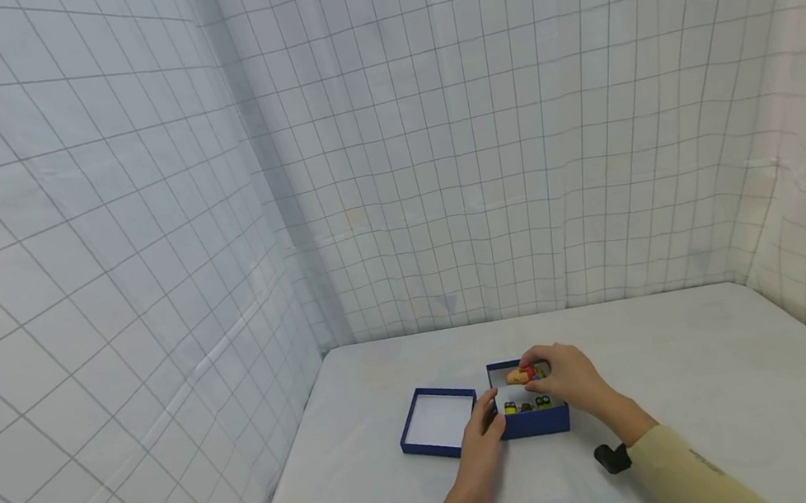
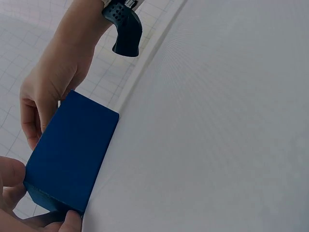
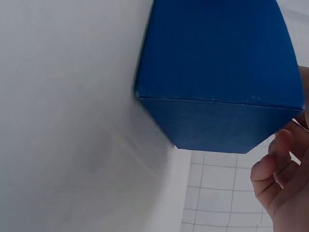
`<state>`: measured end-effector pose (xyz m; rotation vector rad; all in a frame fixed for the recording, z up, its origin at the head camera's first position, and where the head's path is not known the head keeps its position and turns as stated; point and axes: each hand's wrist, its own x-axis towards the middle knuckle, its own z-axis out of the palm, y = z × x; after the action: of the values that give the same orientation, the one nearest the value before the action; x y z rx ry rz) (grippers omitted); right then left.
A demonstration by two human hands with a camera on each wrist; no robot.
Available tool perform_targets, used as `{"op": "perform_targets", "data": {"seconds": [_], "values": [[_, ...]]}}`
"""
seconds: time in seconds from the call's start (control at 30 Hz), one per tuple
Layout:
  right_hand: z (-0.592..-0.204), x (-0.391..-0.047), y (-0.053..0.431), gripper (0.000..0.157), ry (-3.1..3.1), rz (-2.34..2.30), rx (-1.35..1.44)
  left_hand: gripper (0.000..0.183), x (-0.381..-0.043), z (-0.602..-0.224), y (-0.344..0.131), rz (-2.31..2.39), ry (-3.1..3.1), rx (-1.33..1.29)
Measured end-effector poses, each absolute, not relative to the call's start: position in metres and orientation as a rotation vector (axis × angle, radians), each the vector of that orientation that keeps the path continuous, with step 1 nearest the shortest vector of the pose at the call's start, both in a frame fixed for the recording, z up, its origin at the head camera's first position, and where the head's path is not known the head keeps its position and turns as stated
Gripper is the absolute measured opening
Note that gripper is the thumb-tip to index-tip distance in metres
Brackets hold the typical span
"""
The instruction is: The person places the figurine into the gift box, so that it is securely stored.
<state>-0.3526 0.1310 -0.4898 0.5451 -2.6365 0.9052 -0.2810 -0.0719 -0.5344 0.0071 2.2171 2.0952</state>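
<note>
A shallow blue box [image 1: 535,424] with a pale interior sits on the table. Along its near side lie several small toys [image 1: 510,408], some yellow with dark tops. My right hand [image 1: 565,374] pinches a small toy figurine [image 1: 514,376], orange-tan at one end with red and blue-green parts, over the box's far half. My left hand [image 1: 480,432] holds the box at its left end. The left wrist view shows the left fingertips [image 2: 72,222] against the box's corner. In the right wrist view the box's outer walls [image 3: 217,58] hide the figurine.
Left of the box lies a square blue lid [image 1: 433,450], white inside, partly behind my left hand. A black wrist camera [image 1: 611,458] hangs below my right sleeve. White gridded sheets [image 1: 437,156] enclose the white table [image 1: 687,385] at the back and sides.
</note>
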Motion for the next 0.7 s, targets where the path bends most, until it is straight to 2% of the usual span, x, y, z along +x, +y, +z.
{"op": "perform_targets", "data": {"seconds": [0.7], "values": [[-0.494,-0.3541,0.1212,0.029,-2.736,0.692,0.548,0.046,-0.2808,-0.535,-0.0711,2.096,2.24,0.044]]}}
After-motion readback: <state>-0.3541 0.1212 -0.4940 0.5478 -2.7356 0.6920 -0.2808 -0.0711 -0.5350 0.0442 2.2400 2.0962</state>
